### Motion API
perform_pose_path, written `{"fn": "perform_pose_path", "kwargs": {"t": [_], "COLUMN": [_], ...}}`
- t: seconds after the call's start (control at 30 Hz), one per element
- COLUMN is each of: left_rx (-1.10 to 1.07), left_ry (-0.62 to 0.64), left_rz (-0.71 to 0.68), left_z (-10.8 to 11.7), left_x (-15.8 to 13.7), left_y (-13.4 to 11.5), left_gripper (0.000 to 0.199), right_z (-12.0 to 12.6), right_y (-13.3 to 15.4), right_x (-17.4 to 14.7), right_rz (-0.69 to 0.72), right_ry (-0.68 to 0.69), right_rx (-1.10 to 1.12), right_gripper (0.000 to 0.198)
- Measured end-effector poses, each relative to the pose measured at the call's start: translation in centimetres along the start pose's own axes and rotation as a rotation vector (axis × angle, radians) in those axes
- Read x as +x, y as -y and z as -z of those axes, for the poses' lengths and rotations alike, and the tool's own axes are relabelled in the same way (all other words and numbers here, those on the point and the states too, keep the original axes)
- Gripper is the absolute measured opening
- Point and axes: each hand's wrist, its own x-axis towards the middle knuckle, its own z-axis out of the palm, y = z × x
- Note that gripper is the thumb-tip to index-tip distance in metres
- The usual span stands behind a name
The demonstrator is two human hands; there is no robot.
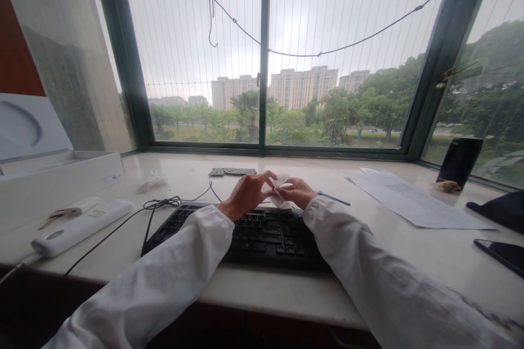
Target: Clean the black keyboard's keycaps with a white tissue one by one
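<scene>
Above the back edge of a black keyboard [262, 240], both hands come together around a thin white tissue [281, 180]. My left hand [249, 192] is closed, its thumb and index finger pinching at the tissue. My right hand [298, 192] is closed on the tissue from the other side. A tiny dark spot shows between the fingertips, too small to name. Just behind the hands lies a flat group of dark grey pieces that look like keycaps [232, 172]. A slim blue stick [333, 198] lies beside my right hand.
On the left are a white power strip [84, 229], keys [53, 218], crumpled tissue [152, 181], an open white box [61, 180] and a black cable [110, 240]. On the right are paper sheets [413, 202], a black can-like object [459, 162] and a phone [503, 255].
</scene>
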Motion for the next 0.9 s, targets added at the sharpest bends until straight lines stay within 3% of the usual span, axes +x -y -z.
{"fn": "perform_pose_path", "kwargs": {"t": [0.2,0.4,0.6,0.77,0.9], "left_rx": [-0.037,-0.090,-0.071,-0.024,-0.057], "left_ry": [-0.086,-0.123,-0.130,-0.164,-0.208], "left_rz": [0.023,0.001,0.015,0.054,0.098], "left_z": [0.3,0.5,0.4,0.0,-0.3], "left_x": [0.1,0.0,-0.1,-0.2,-0.1], "left_y": [-0.1,-1.0,-1.2,-1.2,-1.3], "left_gripper": [0.029,0.014,0.014,0.017,0.018], "right_z": [0.2,0.2,0.8,1.0,0.8], "right_y": [-0.5,-0.6,-1.2,-1.7,-1.9], "right_x": [0.4,0.2,0.9,1.4,1.3], "right_rz": [-0.067,-0.077,0.019,0.122,0.234], "right_ry": [0.000,0.033,-0.024,-0.165,-0.188], "right_rx": [0.222,0.265,0.289,0.190,0.125], "right_gripper": [0.020,0.024,0.035,0.042,0.043]}}
